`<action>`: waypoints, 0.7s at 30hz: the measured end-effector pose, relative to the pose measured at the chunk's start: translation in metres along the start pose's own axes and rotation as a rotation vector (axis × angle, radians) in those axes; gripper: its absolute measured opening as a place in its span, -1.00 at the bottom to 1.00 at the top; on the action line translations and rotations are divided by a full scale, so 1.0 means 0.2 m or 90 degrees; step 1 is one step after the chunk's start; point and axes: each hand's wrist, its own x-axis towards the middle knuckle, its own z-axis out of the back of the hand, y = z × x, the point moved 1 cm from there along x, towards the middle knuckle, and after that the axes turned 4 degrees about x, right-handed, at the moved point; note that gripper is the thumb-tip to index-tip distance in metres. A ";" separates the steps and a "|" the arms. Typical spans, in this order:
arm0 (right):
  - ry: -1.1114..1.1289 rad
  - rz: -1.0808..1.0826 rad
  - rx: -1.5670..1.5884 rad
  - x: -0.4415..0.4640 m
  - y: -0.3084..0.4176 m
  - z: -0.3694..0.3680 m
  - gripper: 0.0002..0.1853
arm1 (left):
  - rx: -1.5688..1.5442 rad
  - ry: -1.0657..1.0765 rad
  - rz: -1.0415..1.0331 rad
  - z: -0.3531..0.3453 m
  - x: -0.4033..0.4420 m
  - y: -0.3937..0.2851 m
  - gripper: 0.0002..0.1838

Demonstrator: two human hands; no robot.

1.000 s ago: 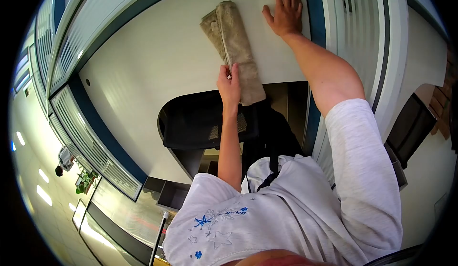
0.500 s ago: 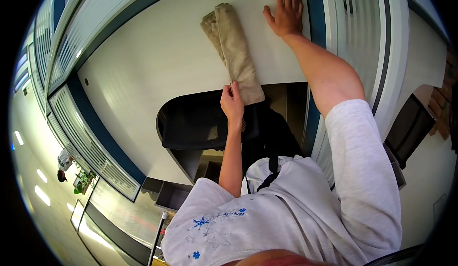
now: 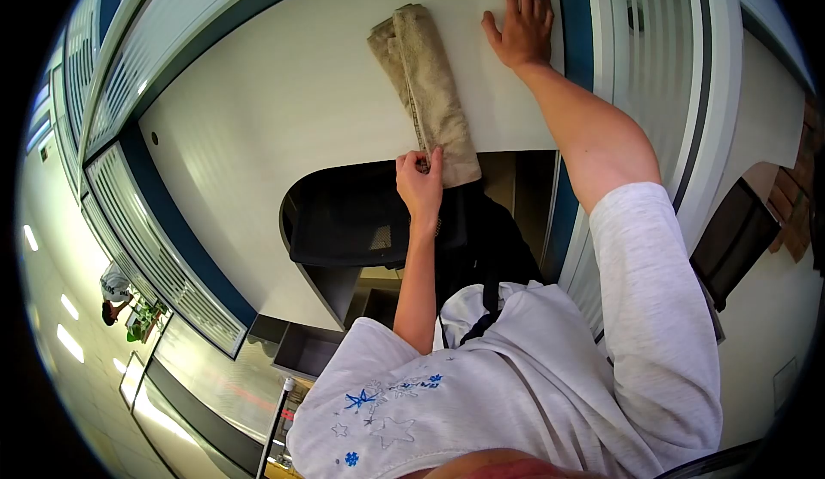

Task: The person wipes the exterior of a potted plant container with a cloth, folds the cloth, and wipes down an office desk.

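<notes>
A folded beige cloth (image 3: 434, 92), towel-like and long, lies on the white desk (image 3: 258, 109), its near end reaching the desk's front edge. My left hand (image 3: 418, 189) is at the near end of the cloth, thumb and fingers pinched on its left edge. My right hand (image 3: 522, 36) rests flat on the desk, to the right of the cloth and apart from it, with its fingers spread and nothing in them.
A black mesh chair (image 3: 344, 230) stands at the desk's front cutout. Blue-edged partitions (image 3: 574, 49) border the desk. Grey open shelves (image 3: 309, 350) are at the lower left. Farther left, a person (image 3: 114, 290) is beside green plants (image 3: 148, 320).
My left fingers have shifted their hold along the cloth's edge, and that edge now looks slightly lifted. My right hand stays flat on the desk. The view has shifted slightly.
</notes>
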 end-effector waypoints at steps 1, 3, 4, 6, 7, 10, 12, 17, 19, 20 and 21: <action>-0.003 0.000 0.004 0.00 0.00 0.00 -0.18 | -0.007 0.001 -0.005 0.01 -0.01 -0.01 -0.57; -0.004 0.000 0.000 0.00 0.00 0.00 -0.18 | -0.035 0.026 -0.004 0.02 -0.03 -0.01 -0.60; -0.001 0.000 -0.007 0.00 0.00 0.00 -0.17 | -0.057 0.049 0.002 0.02 -0.03 0.00 -0.61; -0.003 0.001 -0.008 0.00 0.00 -0.01 -0.16 | -0.145 0.081 0.032 0.02 -0.06 0.00 -0.64; -0.007 0.001 -0.002 0.00 0.00 -0.01 -0.16 | -0.212 0.089 0.055 0.01 -0.08 -0.02 -0.65; -0.007 -0.004 0.008 0.00 0.01 0.00 -0.17 | -0.249 0.076 0.057 -0.06 -0.07 0.04 -0.60; -0.001 -0.005 0.011 0.01 0.01 0.00 -0.18 | -0.189 0.066 0.033 -0.05 -0.04 0.05 -0.57; 0.008 -0.014 0.010 0.01 0.01 0.00 -0.18 | -0.123 0.181 0.127 0.00 -0.01 0.03 -0.55; 0.004 -0.013 0.018 0.00 0.01 0.00 -0.19 | -0.160 0.240 0.155 0.01 0.00 0.04 -0.58; 0.002 -0.012 0.020 0.00 0.00 0.00 -0.19 | -0.207 0.275 0.170 0.02 0.01 0.05 -0.60; -0.002 -0.008 0.023 0.00 0.00 0.00 -0.19 | -0.255 0.310 0.185 0.02 0.01 0.06 -0.62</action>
